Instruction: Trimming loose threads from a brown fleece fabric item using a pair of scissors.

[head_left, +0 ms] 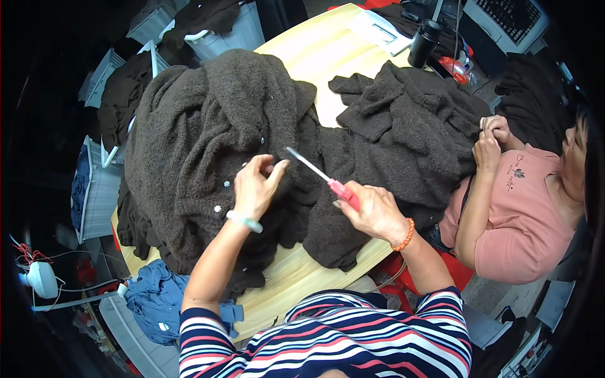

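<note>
Right of buttoned sweater (208, 120), our right hand (373, 211) wrapped round tool (334, 185), shaft slanting toward sweater; our left hand (254, 188) nearer buttons (227, 184), half-curled, can't tell if pinching.

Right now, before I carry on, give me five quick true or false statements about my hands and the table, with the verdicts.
1. The right grip holds a red-handled tool with a metal shaft. True.
2. The left grip holds a pair of scissors. False: the left grip shows no tool and is over the dark brown garments.
3. An orange bead bracelet is on the right wrist. True.
4. The black bottle is beside the left forearm. False: the black bottle is at the far right of the table.
5. The co-worker in a pink top is on the right. True.
</note>
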`<state>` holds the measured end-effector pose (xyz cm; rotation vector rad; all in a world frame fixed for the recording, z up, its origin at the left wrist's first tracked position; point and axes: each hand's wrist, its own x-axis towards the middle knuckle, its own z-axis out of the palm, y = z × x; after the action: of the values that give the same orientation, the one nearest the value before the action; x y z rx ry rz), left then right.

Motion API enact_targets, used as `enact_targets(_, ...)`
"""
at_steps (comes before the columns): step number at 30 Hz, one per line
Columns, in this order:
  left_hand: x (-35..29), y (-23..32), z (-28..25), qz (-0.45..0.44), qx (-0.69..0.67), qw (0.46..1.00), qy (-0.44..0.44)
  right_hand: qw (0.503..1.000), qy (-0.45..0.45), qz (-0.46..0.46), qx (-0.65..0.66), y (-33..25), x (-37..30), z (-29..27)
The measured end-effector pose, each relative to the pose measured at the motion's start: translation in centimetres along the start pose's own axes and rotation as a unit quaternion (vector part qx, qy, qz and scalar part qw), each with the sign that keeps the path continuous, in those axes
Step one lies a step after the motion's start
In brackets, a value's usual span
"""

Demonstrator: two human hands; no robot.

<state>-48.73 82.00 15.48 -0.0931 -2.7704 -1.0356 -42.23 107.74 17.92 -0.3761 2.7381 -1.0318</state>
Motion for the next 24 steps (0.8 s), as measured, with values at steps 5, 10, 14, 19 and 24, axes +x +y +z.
enact_targets(5, 3.7, -3.5, 5.3, -0.281, -0.298, 0.911, -0.057, 0.999, 0.033, 0.008, -0.020, 2.1, -0.1, -0.3)
enact_targets(10, 3.3, -5.1, 6.0, -0.240, -0.370, 0.895, -0.067, 0.999, -0.011, 0.021, -0.028, 2.7, 0.2, -0.2)
enact_targets(14, 3.2, -5.5, 5.0, -0.188, -0.393, 0.897, -0.071, 0.999, -0.017, -0.016, -0.034, 2.6, 0.4, -0.4)
enact_targets(19, 2.5, -6.1, 4.9, -0.146, -0.389, 0.905, -0.089, 0.999, -0.032, -0.029, -0.014, 2.7, 1.2, -0.5)
enact_targets(24, 2.3, -4.5, 4.9, -0.127, -0.383, 0.911, -0.092, 0.998, -0.035, -0.044, -0.010, 3.3, 1.0, -0.3)
